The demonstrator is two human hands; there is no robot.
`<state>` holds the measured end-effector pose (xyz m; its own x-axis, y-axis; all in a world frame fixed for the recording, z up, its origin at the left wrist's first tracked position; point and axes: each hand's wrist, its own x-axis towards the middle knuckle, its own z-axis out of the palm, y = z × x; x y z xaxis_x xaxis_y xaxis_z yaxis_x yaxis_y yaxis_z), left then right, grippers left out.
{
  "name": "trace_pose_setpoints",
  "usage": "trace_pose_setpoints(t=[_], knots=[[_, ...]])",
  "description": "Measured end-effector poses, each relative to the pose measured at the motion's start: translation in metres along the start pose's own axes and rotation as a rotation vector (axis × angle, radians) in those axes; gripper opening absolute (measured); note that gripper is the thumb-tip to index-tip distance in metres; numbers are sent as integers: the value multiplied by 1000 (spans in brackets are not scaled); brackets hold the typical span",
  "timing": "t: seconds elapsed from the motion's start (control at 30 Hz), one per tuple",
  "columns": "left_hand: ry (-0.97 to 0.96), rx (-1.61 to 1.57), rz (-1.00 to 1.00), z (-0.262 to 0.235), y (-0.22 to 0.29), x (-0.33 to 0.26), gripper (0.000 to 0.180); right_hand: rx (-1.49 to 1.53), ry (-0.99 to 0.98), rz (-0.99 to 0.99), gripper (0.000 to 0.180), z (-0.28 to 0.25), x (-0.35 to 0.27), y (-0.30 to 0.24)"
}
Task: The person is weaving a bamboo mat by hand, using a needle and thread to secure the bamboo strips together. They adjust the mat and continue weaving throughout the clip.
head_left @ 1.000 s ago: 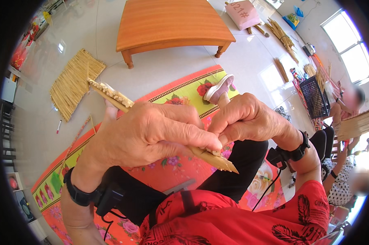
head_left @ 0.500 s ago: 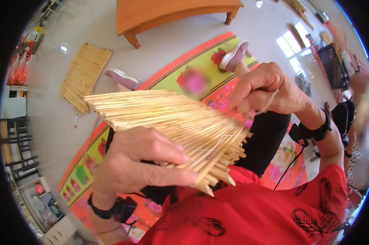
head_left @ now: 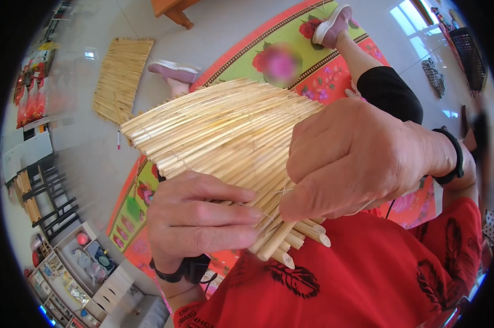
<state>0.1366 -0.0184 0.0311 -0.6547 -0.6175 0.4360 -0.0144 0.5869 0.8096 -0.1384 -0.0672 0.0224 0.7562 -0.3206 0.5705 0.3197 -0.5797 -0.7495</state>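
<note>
A mat of straw-coloured stalks (head_left: 225, 126), bound side by side with thin pale thread, lies across my lap at a slant. My left hand (head_left: 200, 218) grips its near left edge, fingers on top; its thumb is mostly hidden. Over the near right part of the mat, my right hand (head_left: 350, 158) is closed with thumb and bent forefinger pressed together. Pale thread (head_left: 283, 191) shows at those fingertips, crossing the stalks, and a bit more trails below the hand. Cut stalk ends (head_left: 304, 235) stick out unevenly towards my red shirt.
A second stalk mat (head_left: 124, 76) lies on the tiled floor at the far left, a pen (head_left: 118, 140) near it. Beneath me spreads a flowered rug (head_left: 247, 46). An orange wooden table (head_left: 173, 12) stands beyond. Trays of small items (head_left: 86, 257) are at the lower left.
My right hand has come down and nearer, from raised off the mat's right side with the thread to right over the stalks by my left hand. The mat's far edge has tilted up.
</note>
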Motion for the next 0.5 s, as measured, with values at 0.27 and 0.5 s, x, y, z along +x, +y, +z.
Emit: trace_pose_setpoints(t=[0.27,0.5], knots=[[-5,1,21,-2,-1,-2,19,-8,-4,-13,19,6,4,3],[-16,-2,35,-2,-3,-3,21,-12,6,-6,20,9,3,5]])
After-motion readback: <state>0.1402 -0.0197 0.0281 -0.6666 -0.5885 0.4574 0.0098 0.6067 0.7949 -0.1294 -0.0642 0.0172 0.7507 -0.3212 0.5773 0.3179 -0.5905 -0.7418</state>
